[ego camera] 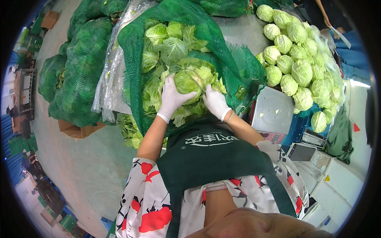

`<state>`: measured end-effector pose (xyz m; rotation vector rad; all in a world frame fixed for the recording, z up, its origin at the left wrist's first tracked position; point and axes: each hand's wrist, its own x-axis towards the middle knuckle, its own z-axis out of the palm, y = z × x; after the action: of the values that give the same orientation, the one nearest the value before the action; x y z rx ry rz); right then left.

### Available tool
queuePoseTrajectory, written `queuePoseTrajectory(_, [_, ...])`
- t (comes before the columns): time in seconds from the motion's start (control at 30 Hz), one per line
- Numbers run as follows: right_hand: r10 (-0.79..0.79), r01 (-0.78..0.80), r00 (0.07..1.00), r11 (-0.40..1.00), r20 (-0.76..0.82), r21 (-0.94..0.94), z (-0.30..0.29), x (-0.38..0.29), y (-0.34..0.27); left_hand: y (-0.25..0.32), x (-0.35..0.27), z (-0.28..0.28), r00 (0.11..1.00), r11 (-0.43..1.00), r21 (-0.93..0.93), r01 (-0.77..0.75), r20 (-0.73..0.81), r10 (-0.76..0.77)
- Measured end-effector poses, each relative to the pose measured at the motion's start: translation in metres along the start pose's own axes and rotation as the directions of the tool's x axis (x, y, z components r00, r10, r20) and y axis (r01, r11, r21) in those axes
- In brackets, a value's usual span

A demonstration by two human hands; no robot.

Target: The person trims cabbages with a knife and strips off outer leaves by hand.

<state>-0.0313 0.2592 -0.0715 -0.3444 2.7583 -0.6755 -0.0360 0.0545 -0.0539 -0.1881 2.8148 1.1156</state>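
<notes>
A green cabbage head with loose outer leaves rests in the mouth of a green mesh sack. My left hand, in a white glove, grips its near left side with the thumb spread across it. On the other side my gloved right hand is closed around what looks like a knife; its handle is hidden in the fist. The thin knife blade lies against the leaves near the stem end. More cabbages with dark outer leaves sit farther back in the sack, and loose leaves lie below my hands.
Trimmed cabbages are piled at the right, behind a metal scale plate. Full mesh sacks stand at the left, by clear plastic sheeting and a cardboard box. Another person's hand holds a blade-like object at the upper right.
</notes>
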Motion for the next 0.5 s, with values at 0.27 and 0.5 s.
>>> queuePoseTrajectory(0.27, [0.142,-0.132,0.969,0.989,0.202,-0.061,-0.004,0.022,0.003,0.006,0.009,0.012,0.999,0.997,0.075,-0.008,-0.048,0.011])
queuePoseTrajectory(0.5, [0.272,-0.476,0.766,0.849,0.583,0.229,-0.003,0.042,0.04,-0.013,-0.029,-0.003,0.989,0.984,-0.139,-0.111,-0.114,0.096])
